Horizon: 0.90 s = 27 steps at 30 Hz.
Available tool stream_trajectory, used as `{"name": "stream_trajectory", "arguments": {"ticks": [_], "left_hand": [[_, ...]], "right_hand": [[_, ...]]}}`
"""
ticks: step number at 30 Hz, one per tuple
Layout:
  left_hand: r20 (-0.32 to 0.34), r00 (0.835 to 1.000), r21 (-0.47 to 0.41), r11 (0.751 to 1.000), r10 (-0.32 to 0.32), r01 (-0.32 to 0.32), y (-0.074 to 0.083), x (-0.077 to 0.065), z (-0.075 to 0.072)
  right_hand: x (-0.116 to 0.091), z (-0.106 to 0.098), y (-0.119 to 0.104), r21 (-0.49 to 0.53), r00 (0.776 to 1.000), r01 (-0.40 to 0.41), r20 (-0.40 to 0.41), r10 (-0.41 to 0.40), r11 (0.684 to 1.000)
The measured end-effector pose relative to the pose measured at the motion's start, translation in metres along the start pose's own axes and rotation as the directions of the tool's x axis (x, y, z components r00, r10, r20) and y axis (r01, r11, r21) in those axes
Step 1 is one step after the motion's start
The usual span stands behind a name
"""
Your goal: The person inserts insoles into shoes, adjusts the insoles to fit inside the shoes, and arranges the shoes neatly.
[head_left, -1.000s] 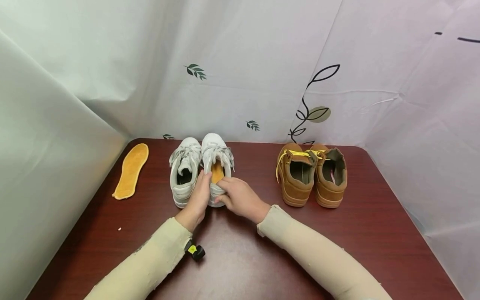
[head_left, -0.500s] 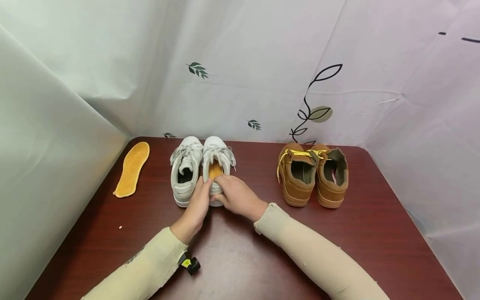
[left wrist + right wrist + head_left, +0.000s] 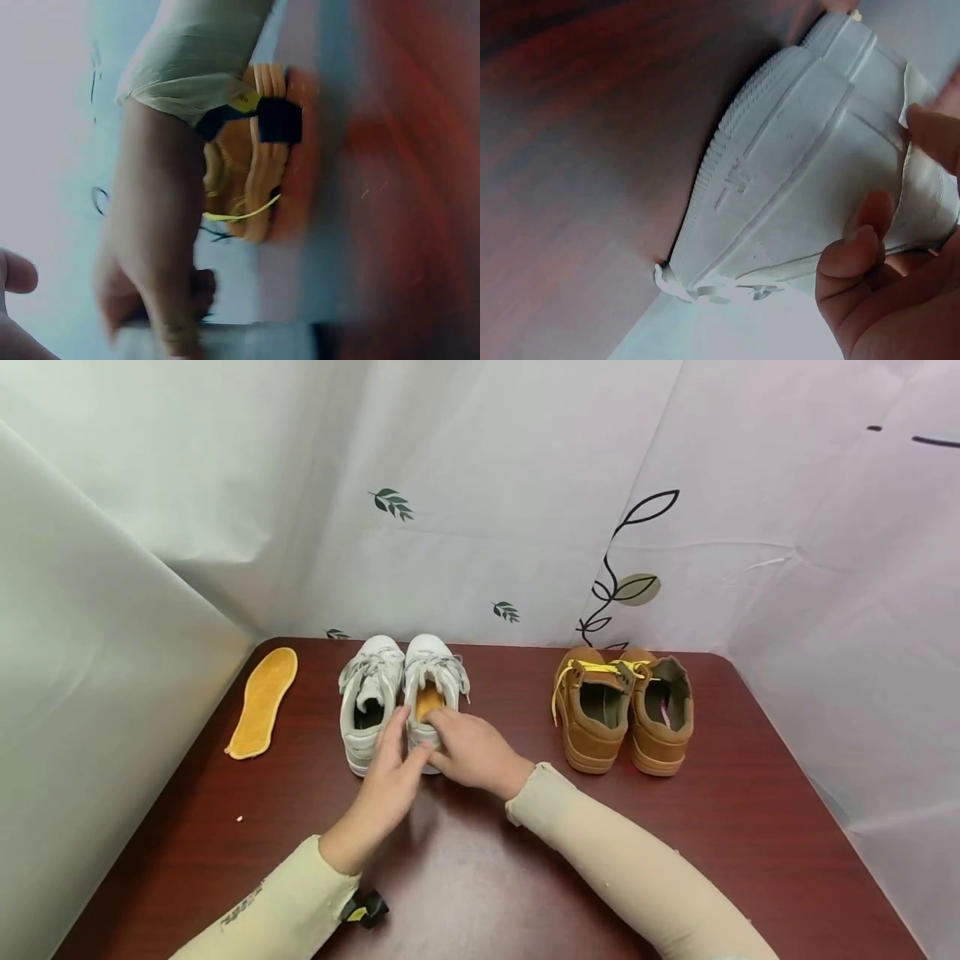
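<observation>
Right hand pinches the right white shoe by its heel, far side, left of the brown shoes, left hand spread beside it; bracing that heel while flattening the orange insole should likely prevent wrinkling.

brown shoes | yellow laces | dark red table | pale cloth backdrop, leaf prints
</observation>
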<state>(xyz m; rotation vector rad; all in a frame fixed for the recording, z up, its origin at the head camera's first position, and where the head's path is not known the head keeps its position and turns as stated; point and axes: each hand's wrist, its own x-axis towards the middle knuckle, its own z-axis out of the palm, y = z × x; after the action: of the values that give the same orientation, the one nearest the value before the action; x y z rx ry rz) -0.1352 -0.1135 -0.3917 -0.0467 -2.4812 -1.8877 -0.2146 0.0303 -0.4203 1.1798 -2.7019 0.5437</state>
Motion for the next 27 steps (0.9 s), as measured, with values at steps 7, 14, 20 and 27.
{"name": "stream_trajectory", "arguments": {"ticks": [7,14,20,27], "left_hand": [[-0.014,0.983,0.084,0.98,0.181,-0.179,0.009,0.0,-0.017],[-0.092,0.934,0.273,0.911,0.346,-0.31,0.007,0.008,-0.043],[-0.152,0.913,0.34,0.888,0.378,-0.311,0.0,0.021,-0.063],[-0.237,0.932,0.231,0.948,0.274,-0.22,-0.011,0.04,-0.087]], "right_hand": [[-0.001,-0.007,-0.006,-0.084,0.991,0.017,-0.129,-0.028,0.996],[0.006,-0.013,-0.025,-0.186,0.938,0.13,-0.295,-0.182,0.974],[0.012,-0.014,-0.047,-0.243,0.948,0.093,-0.274,-0.16,0.966],[0.024,-0.01,-0.074,-0.202,0.984,0.066,-0.148,-0.097,0.977]]}}
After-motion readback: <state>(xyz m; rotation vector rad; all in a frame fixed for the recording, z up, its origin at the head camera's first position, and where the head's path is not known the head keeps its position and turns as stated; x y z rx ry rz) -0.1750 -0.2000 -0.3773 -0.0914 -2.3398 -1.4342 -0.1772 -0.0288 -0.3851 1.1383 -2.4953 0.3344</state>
